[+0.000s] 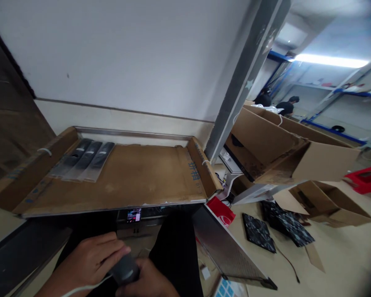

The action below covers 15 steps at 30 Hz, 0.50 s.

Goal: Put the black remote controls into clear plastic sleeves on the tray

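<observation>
Low in front of my lap, my left hand [97, 258] and my right hand [151, 280] are both closed on a dark grey object [125, 270] with a smooth surface. It is blurred and partly covered by my fingers, so its exact kind does not show. A thin white cable [88, 286] runs by my left wrist. Beyond my hands is a shallow cardboard-lined tray [148, 177]. Three dark, flat, long items in clear plastic sleeves [92, 159] lie side by side at its left end.
A lit phone screen [134, 215] shows under the tray's front edge. To the right are a grey post [244, 78], large open cardboard boxes [272, 140], black patterned packets [258, 232] and a red stool [366, 181]. Two people [287, 107] are farther back.
</observation>
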Motion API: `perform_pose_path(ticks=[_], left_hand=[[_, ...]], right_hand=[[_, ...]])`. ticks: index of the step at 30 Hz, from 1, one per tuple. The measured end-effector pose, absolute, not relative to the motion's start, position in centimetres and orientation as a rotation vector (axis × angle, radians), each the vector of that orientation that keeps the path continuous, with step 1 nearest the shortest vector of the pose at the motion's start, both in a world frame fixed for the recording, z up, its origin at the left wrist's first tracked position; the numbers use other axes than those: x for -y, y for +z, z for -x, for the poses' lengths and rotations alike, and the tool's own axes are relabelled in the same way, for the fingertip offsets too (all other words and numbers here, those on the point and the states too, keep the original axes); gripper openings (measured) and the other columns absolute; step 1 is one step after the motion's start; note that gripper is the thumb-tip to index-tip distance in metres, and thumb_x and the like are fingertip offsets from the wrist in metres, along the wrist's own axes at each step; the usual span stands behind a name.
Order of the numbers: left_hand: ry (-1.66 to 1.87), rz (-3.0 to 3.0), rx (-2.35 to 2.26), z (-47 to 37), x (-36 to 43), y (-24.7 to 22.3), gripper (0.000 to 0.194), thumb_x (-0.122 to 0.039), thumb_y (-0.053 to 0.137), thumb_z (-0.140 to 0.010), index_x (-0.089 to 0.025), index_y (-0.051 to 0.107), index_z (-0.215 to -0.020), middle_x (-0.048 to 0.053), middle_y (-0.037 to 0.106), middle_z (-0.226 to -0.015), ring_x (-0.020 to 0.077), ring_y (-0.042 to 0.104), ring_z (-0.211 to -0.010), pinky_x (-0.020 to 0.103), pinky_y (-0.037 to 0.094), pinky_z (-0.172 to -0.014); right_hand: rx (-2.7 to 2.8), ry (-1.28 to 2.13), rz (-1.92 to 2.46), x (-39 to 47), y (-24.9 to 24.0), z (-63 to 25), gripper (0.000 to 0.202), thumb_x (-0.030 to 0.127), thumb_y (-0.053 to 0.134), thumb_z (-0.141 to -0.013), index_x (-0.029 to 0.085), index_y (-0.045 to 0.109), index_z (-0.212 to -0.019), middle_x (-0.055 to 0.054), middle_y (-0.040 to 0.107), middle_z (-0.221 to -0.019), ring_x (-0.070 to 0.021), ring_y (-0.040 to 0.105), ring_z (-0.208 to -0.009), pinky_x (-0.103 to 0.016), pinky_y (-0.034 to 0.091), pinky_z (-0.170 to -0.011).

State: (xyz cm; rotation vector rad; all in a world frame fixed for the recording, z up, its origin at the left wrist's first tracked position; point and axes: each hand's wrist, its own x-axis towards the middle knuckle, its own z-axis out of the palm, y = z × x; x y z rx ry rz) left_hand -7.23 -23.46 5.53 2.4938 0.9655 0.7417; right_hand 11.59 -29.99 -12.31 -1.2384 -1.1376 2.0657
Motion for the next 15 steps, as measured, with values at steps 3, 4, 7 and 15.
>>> perform_pose_path(ticks=[3,4,7,15], left_hand=[[0.726,-2.465,-0.974,6.9,23.3,6.4,0.038,-0.036,0.048,-0.101,-0.026,0.074,-0.076,-0.003,0.068,-0.065,0.0087,0.067,-0.059,0.011,0.051,-0.06],[0.712,-2.454,-0.978,6.9,23.1,6.8,0.037,-0.036,0.048,-0.101,-0.027,0.074,-0.076,-0.003,0.069,-0.066,0.009,0.068,-0.059,0.011,0.052,-0.06],[0.655,-2.428,-0.981,6.8,22.6,8.2,0.035,-0.036,0.051,-0.1,-0.029,0.074,-0.075,-0.004,0.07,-0.066,0.0096,0.068,-0.06,0.013,0.052,-0.059],[0.621,-2.4,-1.052,7.2,19.1,12.1,0.032,-0.046,0.053,-0.097,-0.032,0.079,-0.084,-0.002,0.075,-0.078,0.0155,0.071,-0.07,0.021,0.054,-0.067]], right_hand=[[1.14,2.038,1.27,29.9,-11.7,-11.7,0.061,0.044,0.098,-0.044,0.019,0.075,-0.095,0.005,0.064,-0.074,-0.0109,0.053,-0.067,-0.022,0.04,-0.063],[1.135,2.032,1.262,29.8,-11.4,-11.7,0.06,0.044,0.098,-0.044,0.018,0.074,-0.092,0.005,0.064,-0.074,-0.0106,0.053,-0.068,-0.021,0.039,-0.062],[1.093,2.069,1.227,29.7,-10.5,-11.7,0.059,0.046,0.098,-0.042,0.017,0.072,-0.087,0.005,0.063,-0.073,-0.0096,0.052,-0.065,-0.021,0.039,-0.06],[0.924,2.025,1.268,29.8,-10.7,-11.2,0.069,0.049,0.099,-0.028,0.018,0.062,-0.078,0.006,0.058,-0.063,-0.0098,0.053,-0.057,-0.022,0.04,-0.055]])
